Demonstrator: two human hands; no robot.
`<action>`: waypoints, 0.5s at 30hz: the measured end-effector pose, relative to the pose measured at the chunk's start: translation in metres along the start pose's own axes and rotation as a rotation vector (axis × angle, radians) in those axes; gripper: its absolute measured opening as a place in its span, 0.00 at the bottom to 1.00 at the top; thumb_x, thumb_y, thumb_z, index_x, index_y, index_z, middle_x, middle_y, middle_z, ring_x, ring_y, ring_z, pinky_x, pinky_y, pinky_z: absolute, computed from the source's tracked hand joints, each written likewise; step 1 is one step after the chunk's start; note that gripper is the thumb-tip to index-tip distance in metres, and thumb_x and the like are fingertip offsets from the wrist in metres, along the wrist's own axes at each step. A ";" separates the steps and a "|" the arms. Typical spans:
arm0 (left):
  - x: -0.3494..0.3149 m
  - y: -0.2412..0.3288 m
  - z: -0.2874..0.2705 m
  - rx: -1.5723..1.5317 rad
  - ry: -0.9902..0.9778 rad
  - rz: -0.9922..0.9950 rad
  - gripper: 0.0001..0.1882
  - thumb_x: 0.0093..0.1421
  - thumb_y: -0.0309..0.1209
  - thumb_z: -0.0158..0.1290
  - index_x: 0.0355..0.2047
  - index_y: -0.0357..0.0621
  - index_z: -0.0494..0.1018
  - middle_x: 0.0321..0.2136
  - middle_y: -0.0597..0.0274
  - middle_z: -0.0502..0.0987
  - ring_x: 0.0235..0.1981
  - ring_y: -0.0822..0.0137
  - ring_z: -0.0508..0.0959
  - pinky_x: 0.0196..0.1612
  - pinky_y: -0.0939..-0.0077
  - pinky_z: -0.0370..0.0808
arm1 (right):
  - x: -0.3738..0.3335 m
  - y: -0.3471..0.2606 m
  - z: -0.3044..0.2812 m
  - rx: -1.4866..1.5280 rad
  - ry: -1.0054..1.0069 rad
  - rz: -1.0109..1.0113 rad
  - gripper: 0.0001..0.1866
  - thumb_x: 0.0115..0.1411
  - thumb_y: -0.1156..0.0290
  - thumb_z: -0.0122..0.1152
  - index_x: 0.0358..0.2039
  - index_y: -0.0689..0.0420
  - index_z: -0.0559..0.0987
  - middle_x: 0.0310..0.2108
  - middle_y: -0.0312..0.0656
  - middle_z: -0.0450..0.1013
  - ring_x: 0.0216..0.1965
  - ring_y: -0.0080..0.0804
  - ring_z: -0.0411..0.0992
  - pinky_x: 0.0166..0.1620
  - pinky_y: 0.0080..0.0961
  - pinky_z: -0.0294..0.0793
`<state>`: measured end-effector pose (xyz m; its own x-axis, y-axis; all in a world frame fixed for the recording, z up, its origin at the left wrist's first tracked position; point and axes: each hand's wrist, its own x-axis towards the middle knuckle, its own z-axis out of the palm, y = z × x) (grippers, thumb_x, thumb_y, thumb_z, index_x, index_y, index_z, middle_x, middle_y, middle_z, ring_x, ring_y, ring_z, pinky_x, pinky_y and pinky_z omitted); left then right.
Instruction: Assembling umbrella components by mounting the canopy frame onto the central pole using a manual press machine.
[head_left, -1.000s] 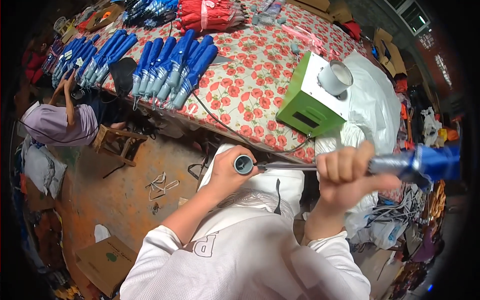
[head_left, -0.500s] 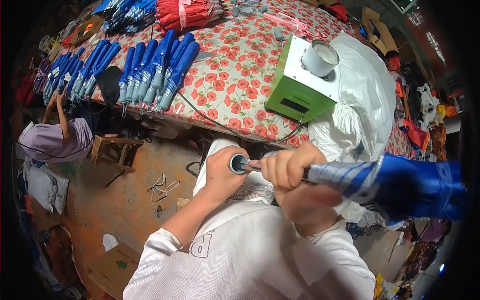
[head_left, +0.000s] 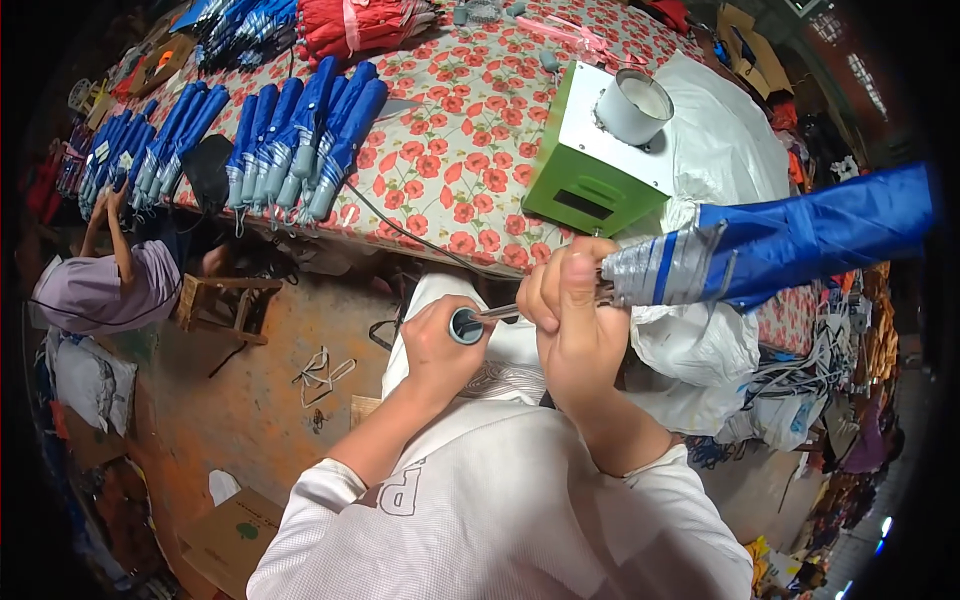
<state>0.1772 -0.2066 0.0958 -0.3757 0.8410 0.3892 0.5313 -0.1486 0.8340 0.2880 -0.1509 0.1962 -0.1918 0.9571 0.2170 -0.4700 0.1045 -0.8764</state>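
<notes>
My left hand (head_left: 440, 350) is closed around a grey-blue umbrella handle (head_left: 466, 326), its hollow mouth turned to the right. A thin metal shaft (head_left: 497, 313) runs from that mouth to my right hand (head_left: 580, 320). The fingers of my right hand wrap the lower end of a folded blue umbrella (head_left: 810, 235) with a silver band, thumb pointing up. The umbrella stretches to the right and slightly upward. Whether the shaft's tip sits inside the handle or only at its mouth, I cannot tell.
A green box machine (head_left: 590, 165) with a round metal cup (head_left: 635, 108) stands on the flowered tablecloth (head_left: 430, 160). Blue umbrellas (head_left: 310, 135) lie in rows at left, a red bundle (head_left: 365, 28) behind. Another person (head_left: 120, 280) works at far left, beside a wooden stool (head_left: 225, 305).
The umbrella's far end has swung up, and my right hand has turned so its thumb points upward. My left hand still grips the handle, slightly lower left.
</notes>
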 end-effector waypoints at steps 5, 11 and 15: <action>0.002 -0.005 0.004 -0.112 0.002 0.052 0.11 0.42 0.22 0.65 0.24 0.43 0.74 0.21 0.63 0.77 0.19 0.65 0.73 0.26 0.74 0.70 | 0.004 -0.024 -0.012 -0.133 -0.066 0.115 0.06 0.71 0.71 0.47 0.42 0.60 0.69 0.18 0.34 0.66 0.24 0.29 0.70 0.35 0.23 0.72; 0.007 0.001 0.007 -0.197 -0.055 0.131 0.11 0.42 0.22 0.65 0.24 0.43 0.74 0.20 0.63 0.76 0.19 0.66 0.72 0.25 0.74 0.70 | 0.007 -0.049 -0.027 -0.321 -0.282 0.223 0.07 0.69 0.74 0.51 0.43 0.63 0.72 0.23 0.40 0.74 0.37 0.37 0.79 0.46 0.27 0.76; 0.007 -0.001 0.012 -0.157 -0.087 0.182 0.11 0.42 0.22 0.66 0.24 0.43 0.74 0.21 0.63 0.76 0.19 0.66 0.73 0.25 0.74 0.70 | 0.010 -0.044 -0.021 -0.358 -0.278 0.222 0.06 0.67 0.75 0.53 0.42 0.63 0.73 0.24 0.40 0.75 0.37 0.36 0.79 0.46 0.26 0.76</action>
<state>0.1830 -0.1950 0.0930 -0.2145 0.8334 0.5094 0.4573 -0.3751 0.8063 0.3246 -0.1406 0.2275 -0.4990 0.8636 0.0723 -0.0758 0.0396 -0.9963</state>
